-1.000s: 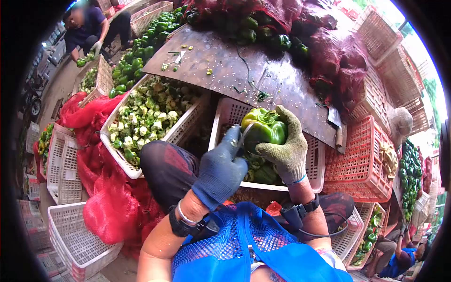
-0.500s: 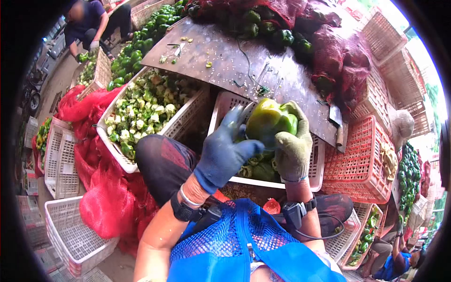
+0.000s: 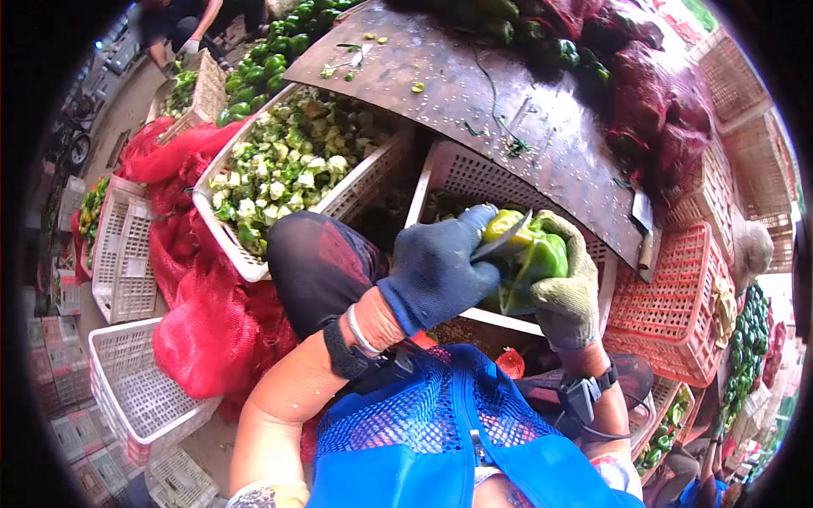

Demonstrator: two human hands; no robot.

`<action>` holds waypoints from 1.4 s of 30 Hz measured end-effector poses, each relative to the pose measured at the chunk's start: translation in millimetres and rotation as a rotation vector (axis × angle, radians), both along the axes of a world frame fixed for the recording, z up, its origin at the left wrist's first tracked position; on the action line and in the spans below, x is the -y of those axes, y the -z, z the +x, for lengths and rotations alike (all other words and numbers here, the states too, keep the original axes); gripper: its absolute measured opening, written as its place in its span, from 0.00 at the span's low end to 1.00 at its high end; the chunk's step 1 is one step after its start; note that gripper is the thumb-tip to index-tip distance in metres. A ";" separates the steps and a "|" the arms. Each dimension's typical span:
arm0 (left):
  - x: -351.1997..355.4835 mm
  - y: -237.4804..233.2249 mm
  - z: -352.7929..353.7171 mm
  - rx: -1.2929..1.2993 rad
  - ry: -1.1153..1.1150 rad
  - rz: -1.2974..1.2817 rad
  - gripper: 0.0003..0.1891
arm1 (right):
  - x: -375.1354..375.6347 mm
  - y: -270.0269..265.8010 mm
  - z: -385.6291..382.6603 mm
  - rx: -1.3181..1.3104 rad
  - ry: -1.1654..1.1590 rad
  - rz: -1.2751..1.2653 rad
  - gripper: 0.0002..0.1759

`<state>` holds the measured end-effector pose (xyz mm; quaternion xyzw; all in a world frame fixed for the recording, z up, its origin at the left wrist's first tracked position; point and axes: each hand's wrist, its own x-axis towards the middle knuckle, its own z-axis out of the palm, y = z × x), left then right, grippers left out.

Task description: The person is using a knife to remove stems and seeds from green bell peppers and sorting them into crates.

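Note:
In a blue glove, my left hand [image 3: 440, 269] is closed around a small knife, whose blade [image 3: 506, 237] lies against the top of a green pepper [image 3: 542, 256]. The knife's handle is hidden in the fingers. My right hand [image 3: 569, 284], in a pale greenish glove, grips the pepper from the right side. Both hands are over a white crate [image 3: 423, 190] with pepper pieces inside. To the left, another white crate [image 3: 206, 212] is filled with cut pepper cores.
A board [image 3: 406, 85] scattered with seeds spans the crates ahead, with a cleaver [image 3: 644, 222] at its right end. Red crate [image 3: 673, 296] stands right, red netting [image 3: 195, 339] and an empty-looking white crate [image 3: 152, 394] left. Another person [image 3: 182, 25] is at the upper left.
My left hand has closed and come against the pepper with the blade, which now shows at its top. The pepper has turned in my right hand. The whole view has shifted.

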<state>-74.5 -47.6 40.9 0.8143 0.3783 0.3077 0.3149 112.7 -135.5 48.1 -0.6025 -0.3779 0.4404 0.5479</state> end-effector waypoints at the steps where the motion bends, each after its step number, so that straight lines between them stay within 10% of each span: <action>1: -0.4 5.2 2.1 -0.004 -0.033 0.047 0.26 | 1.0 0.9 1.0 0.008 -0.004 0.007 0.50; 11: -37.4 38.4 -2.5 0.312 -0.087 -0.416 0.17 | 18.2 -5.6 -4.6 -0.833 -0.208 0.108 0.59; 19: -41.0 39.6 -23.4 0.542 -0.104 -0.600 0.13 | 20.1 1.7 16.1 -0.510 -0.028 0.144 0.56; 24: -33.2 20.6 -22.8 0.536 -0.147 -0.758 0.13 | 15.6 17.3 27.6 -1.229 -0.114 0.216 0.50; 27: -26.2 8.1 -12.6 0.738 -0.200 -0.727 0.16 | 17.9 16.0 24.0 -1.223 0.028 0.170 0.50; 30: -30.1 0.1 -3.9 0.655 -0.098 -0.592 0.44 | 24.9 34.2 28.3 -1.299 0.142 0.200 0.43; 36: 0.8 -69.6 32.8 0.547 0.081 -0.302 0.14 | 62.3 56.3 22.6 -1.183 0.174 0.250 0.35; 40: 6.5 -55.7 29.7 0.442 0.092 -0.373 0.17 | 77.4 61.4 41.9 -0.626 0.228 0.181 0.38; 42: 6.9 -42.4 22.6 0.508 0.055 -0.469 0.17 | 73.0 47.6 43.6 -1.003 0.239 0.266 0.40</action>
